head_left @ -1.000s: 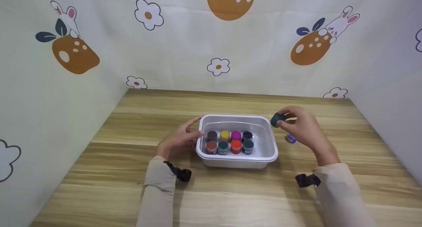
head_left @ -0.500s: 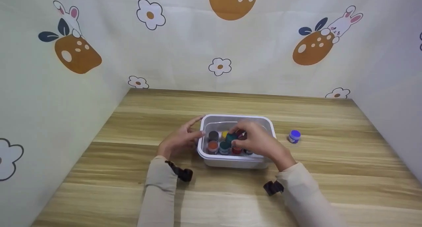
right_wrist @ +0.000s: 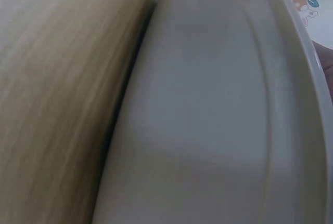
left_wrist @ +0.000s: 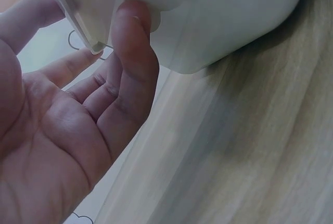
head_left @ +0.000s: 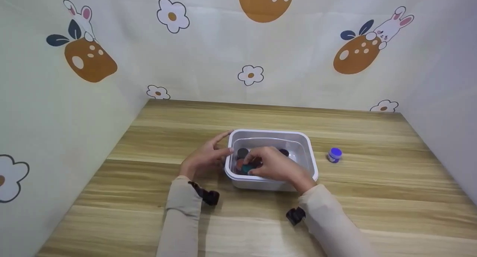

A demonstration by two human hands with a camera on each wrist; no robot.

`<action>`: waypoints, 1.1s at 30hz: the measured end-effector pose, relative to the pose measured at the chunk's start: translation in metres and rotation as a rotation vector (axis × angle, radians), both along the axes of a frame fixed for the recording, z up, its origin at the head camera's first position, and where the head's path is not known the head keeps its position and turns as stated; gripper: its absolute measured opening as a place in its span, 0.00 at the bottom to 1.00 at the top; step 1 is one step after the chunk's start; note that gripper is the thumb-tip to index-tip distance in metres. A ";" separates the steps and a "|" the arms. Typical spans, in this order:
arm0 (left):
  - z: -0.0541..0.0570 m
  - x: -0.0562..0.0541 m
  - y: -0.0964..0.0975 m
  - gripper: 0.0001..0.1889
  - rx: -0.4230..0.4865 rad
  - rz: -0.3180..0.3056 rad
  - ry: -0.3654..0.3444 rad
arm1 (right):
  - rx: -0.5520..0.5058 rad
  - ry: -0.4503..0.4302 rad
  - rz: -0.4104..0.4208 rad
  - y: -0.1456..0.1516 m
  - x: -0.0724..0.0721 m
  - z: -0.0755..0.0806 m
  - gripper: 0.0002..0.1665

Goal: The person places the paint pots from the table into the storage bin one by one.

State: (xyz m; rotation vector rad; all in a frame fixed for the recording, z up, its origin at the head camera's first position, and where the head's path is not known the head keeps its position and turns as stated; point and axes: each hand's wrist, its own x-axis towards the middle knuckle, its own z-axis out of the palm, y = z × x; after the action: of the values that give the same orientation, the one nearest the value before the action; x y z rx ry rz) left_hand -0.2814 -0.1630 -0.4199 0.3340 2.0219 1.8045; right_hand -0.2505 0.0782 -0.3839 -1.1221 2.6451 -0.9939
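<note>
A white plastic tub (head_left: 308, 147) stands on the wooden table with small paint jars inside. My left hand (head_left: 204, 158) holds its left end, thumb at the rim; in the left wrist view, curled fingers of the left hand (left_wrist: 78, 104) touch the outer wall. Inside the tub, at the front left, my right hand (head_left: 274, 164) pinches a teal-lidded paint jar (head_left: 247, 169). Beside that are an orange-brown jar (head_left: 240, 164) and a dark grey jar (head_left: 242, 153). A black-lidded jar (head_left: 284, 152) shows behind the right hand, which hides the other jars.
On the table (head_left: 372, 197), right of the tub, a purple paint jar (head_left: 335, 155) stands upright. Printed fabric walls (head_left: 208, 63) enclose the back and sides. The tub's outer wall (right_wrist: 197, 104) fills most of the right wrist view.
My right hand has carried the teal-lidded jar from outside the tub's right side leftward into it, then lower toward the front left. The left hand keeps its place on the tub.
</note>
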 end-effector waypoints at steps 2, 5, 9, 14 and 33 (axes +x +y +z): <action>0.000 0.000 0.000 0.40 0.000 0.003 -0.002 | 0.001 -0.001 0.011 -0.002 -0.001 -0.001 0.11; -0.001 -0.001 0.000 0.40 -0.008 0.006 0.001 | 0.005 -0.006 0.027 -0.004 -0.003 -0.003 0.11; -0.002 -0.001 0.000 0.40 -0.017 -0.001 0.015 | 0.018 -0.017 0.041 -0.006 -0.006 -0.006 0.11; -0.002 0.000 -0.001 0.40 -0.005 -0.013 0.039 | 0.039 -0.008 0.061 -0.009 -0.008 -0.007 0.11; -0.002 -0.001 -0.001 0.40 -0.006 -0.035 0.078 | 0.085 -0.042 0.044 -0.005 -0.007 -0.004 0.11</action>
State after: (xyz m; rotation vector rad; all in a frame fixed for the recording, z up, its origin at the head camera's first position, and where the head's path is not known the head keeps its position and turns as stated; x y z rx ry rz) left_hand -0.2828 -0.1636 -0.4219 0.4422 2.0607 1.7897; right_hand -0.2579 0.0727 -0.3878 -1.1229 2.5916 -0.8781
